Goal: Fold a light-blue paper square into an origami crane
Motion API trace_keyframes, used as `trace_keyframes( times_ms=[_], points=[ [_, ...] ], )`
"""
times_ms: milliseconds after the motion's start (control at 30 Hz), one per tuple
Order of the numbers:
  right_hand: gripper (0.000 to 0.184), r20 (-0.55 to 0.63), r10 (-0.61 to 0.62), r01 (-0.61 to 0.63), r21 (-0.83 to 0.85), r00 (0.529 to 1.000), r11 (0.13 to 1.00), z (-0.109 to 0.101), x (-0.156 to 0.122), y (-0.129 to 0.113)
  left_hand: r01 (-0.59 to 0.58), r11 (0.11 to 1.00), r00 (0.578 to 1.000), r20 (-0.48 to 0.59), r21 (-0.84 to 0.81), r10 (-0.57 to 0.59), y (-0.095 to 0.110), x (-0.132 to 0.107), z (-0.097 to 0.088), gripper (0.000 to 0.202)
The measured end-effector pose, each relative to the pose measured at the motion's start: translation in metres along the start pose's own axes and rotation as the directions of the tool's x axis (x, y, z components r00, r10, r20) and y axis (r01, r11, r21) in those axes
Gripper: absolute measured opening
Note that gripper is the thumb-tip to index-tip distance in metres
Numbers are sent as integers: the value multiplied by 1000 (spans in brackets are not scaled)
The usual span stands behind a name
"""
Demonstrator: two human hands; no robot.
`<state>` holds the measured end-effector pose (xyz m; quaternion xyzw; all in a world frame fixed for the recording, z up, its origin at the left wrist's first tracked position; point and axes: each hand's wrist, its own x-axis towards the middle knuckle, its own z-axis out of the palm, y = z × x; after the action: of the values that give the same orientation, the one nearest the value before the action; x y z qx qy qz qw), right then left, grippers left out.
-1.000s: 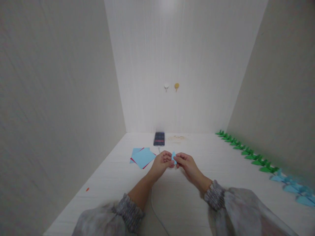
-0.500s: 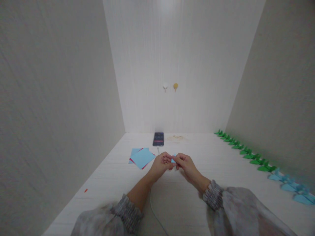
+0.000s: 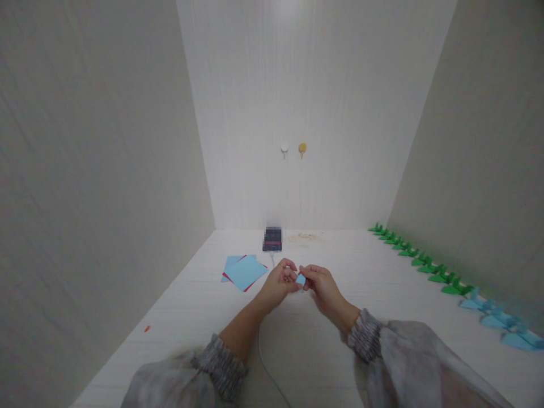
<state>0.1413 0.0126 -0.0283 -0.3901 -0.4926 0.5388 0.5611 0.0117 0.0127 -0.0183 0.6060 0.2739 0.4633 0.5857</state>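
A small folded piece of light blue paper (image 3: 301, 279) is held between my two hands above the middle of the table. My right hand (image 3: 321, 283) pinches its right side between thumb and fingers. On the other side, my left hand (image 3: 280, 281) has its thumb at the paper's lower left edge, with its fingers curled and the index finger raised a little. The fingers partly cover the paper, so its exact folds cannot be made out. Left of my left hand lie square sheets of blue paper (image 3: 245, 273), with red edges showing beneath the top sheet.
A phone (image 3: 272, 239) with a white cable (image 3: 266, 365) lies near the back wall. Folded green paper figures (image 3: 421, 259) and several light blue ones (image 3: 497, 318) line the right wall. A small orange piece (image 3: 147, 328) lies at left. Two hooks (image 3: 302, 148) hang on the back wall.
The fingers of my left hand have loosened and lifted slightly from the paper. More of the paper's blue face shows, and my right hand still pinches it.
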Motion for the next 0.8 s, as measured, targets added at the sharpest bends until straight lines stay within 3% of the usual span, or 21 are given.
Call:
trace_keyframes(
  times_ms=[233, 467, 800],
  points=[
    [26, -17, -5, 6, 43, 1000, 999, 1, 1, -1, -21, 1000, 1000, -9, 9, 21, 0, 1, 0, 41],
    [23, 127, 12, -7, -39, 992, 999, -3, 3, 1, -21, 999, 996, -88, 43, 25, -8, 0, -9, 46],
    [23, 83, -71, 80, -118, 994, 990, -4, 2, 1, 5, 1000, 999, -38, -28, -6, -7, 2, -7, 43]
  ],
)
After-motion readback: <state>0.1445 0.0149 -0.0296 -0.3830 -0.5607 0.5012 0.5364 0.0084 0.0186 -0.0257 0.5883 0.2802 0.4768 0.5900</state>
